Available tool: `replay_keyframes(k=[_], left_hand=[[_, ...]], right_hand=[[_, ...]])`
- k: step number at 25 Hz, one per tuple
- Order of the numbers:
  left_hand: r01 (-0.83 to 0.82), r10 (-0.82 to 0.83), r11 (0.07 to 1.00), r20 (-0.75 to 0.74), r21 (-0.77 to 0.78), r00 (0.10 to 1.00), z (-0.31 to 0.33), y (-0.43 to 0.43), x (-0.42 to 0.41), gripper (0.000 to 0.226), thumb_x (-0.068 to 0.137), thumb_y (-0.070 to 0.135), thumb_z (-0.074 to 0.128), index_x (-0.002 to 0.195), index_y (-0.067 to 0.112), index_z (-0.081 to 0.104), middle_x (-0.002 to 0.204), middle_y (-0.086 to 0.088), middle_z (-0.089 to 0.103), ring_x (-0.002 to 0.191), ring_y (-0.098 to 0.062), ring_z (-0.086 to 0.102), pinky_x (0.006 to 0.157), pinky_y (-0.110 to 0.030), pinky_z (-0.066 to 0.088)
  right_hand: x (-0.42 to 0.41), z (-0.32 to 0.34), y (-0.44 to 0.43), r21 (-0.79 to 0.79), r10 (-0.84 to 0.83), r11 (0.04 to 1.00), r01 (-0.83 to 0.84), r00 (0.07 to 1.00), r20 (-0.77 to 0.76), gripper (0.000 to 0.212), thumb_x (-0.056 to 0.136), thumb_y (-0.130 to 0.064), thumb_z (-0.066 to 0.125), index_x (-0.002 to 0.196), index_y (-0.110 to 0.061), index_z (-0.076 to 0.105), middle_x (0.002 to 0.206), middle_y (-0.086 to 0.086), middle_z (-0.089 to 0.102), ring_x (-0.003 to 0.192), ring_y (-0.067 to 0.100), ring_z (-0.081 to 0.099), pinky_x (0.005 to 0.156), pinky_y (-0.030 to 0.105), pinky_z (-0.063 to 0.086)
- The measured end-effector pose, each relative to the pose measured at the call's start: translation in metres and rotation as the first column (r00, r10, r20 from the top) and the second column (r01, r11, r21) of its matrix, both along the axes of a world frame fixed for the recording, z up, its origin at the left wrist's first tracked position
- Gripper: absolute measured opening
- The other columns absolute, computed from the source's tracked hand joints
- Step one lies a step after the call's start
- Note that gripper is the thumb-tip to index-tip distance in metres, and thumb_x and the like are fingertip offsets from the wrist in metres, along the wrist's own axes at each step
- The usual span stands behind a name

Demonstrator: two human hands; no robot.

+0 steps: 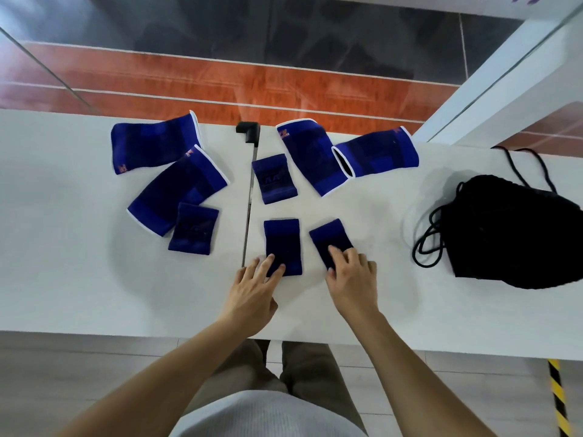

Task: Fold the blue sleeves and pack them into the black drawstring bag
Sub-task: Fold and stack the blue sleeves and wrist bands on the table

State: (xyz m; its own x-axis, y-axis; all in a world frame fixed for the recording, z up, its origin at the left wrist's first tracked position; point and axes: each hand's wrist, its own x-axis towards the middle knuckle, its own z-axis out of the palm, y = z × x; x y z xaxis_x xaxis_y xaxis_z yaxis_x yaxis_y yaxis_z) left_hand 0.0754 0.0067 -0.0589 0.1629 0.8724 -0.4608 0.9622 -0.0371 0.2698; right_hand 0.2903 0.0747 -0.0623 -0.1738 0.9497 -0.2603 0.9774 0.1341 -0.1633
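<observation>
Several blue sleeves lie on the white table point(79, 279). Two small ones sit nearest me. My left hand point(252, 288) rests its fingertips flat on the near end of the left small sleeve point(282, 239). My right hand point(351, 275) presses its fingers on the near end of the right small sleeve point(329, 238). Neither hand grips cloth. Larger white-edged sleeves lie at the far left point(151, 146), left middle point(176, 190) and far right point(378, 154). The black drawstring bag point(511, 234) lies slumped at the right, its cord looped beside it.
Two more small blue sleeves lie at left point(194, 228) and centre point(274, 178). A black clamp with a thin rod point(249, 134) runs along the seam between two tabletops. A white frame point(504, 74) rises at the far right. Floor lies beyond the far edge.
</observation>
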Motion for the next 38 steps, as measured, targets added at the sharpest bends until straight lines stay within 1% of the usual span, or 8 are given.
replay_keyframes(k=[5,10,12,15,17,23,28,38], left_hand=[[0.009,-0.010,0.999,0.019,0.040,1.000,0.007,0.008,0.004,0.061,0.093,0.029,0.055,0.151,0.022,0.037,0.158,-0.010,0.032,0.145,-0.034,0.026,0.117,-0.046,0.026],[-0.168,0.159,0.986,0.236,0.016,0.959,0.021,0.027,0.007,0.051,0.098,0.028,0.050,0.147,0.024,0.038,0.148,0.001,0.042,0.133,-0.025,0.039,0.111,-0.039,0.038],[-0.419,0.448,0.892,0.447,-0.168,0.774,0.026,0.043,0.011,0.049,0.100,0.021,0.049,0.147,0.024,0.039,0.141,0.005,0.048,0.122,-0.017,0.048,0.103,-0.034,0.044],[-0.605,0.803,0.565,0.541,-0.561,0.249,0.030,0.069,0.014,0.042,0.100,0.014,0.050,0.142,0.018,0.047,0.117,0.001,0.063,0.096,-0.015,0.063,0.087,-0.033,0.055],[-0.632,0.835,0.491,0.530,-0.600,0.147,0.027,0.078,0.009,0.031,0.100,0.012,0.053,0.130,0.012,0.058,0.103,-0.005,0.070,0.088,-0.021,0.068,0.085,-0.039,0.059],[-0.637,0.671,0.720,0.510,-0.276,0.538,0.020,0.092,-0.026,0.014,0.098,0.021,0.058,0.110,0.028,0.056,0.090,0.001,0.068,0.080,-0.015,0.066,0.064,-0.025,0.051],[-0.473,0.437,0.881,0.421,-0.021,0.795,0.004,0.100,-0.034,0.012,0.097,0.019,0.060,0.109,0.021,0.061,0.107,0.006,0.057,0.085,-0.012,0.057,0.075,-0.022,0.048],[-0.432,0.357,0.897,0.425,0.091,0.832,-0.012,0.102,-0.033,0.006,0.098,0.014,0.055,0.102,0.018,0.059,0.101,0.004,0.058,0.084,-0.017,0.057,0.076,-0.037,0.053]], right_hand=[[0.011,-0.003,0.020,-0.114,-0.368,0.919,0.377,0.925,0.093,0.055,0.084,-0.049,0.069,0.122,-0.014,0.051,0.121,0.011,0.054,0.108,0.033,0.054,0.090,0.045,0.041],[0.016,0.015,0.019,-0.246,-0.421,0.907,0.343,0.771,-0.478,0.011,0.096,-0.019,0.060,0.105,-0.022,0.056,0.101,-0.003,0.066,0.092,0.020,0.064,0.081,0.036,0.053],[0.012,0.039,0.014,-0.236,-0.325,0.945,0.225,0.715,-0.619,0.011,0.097,-0.018,0.061,0.104,-0.025,0.058,0.096,-0.010,0.067,0.088,0.009,0.064,0.074,0.023,0.053],[-0.001,0.054,0.009,-0.301,-0.335,0.940,0.158,0.581,-0.742,0.012,0.096,-0.017,0.066,0.106,-0.021,0.062,0.097,-0.009,0.070,0.091,0.010,0.067,0.076,0.019,0.055],[-0.012,0.047,0.004,-0.357,-0.394,0.917,0.178,0.548,-0.738,0.011,0.096,-0.020,0.065,0.108,-0.020,0.065,0.097,-0.006,0.071,0.091,0.014,0.068,0.077,0.027,0.060],[-0.052,0.016,-0.008,-0.421,-0.485,0.867,0.267,0.647,-0.588,0.017,0.099,-0.025,0.061,0.114,-0.017,0.065,0.099,-0.006,0.069,0.084,0.009,0.067,0.070,0.012,0.054],[-0.060,0.001,-0.013,-0.402,-0.508,0.855,0.329,0.684,-0.523,0.018,0.098,-0.028,0.062,0.112,-0.017,0.064,0.095,-0.011,0.065,0.080,0.005,0.063,0.061,0.006,0.043],[-0.069,-0.004,-0.011,-0.357,-0.511,0.856,0.373,0.715,-0.478,0.014,0.098,-0.031,0.061,0.106,-0.018,0.063,0.088,-0.008,0.068,0.077,0.011,0.063,0.058,0.018,0.045]])
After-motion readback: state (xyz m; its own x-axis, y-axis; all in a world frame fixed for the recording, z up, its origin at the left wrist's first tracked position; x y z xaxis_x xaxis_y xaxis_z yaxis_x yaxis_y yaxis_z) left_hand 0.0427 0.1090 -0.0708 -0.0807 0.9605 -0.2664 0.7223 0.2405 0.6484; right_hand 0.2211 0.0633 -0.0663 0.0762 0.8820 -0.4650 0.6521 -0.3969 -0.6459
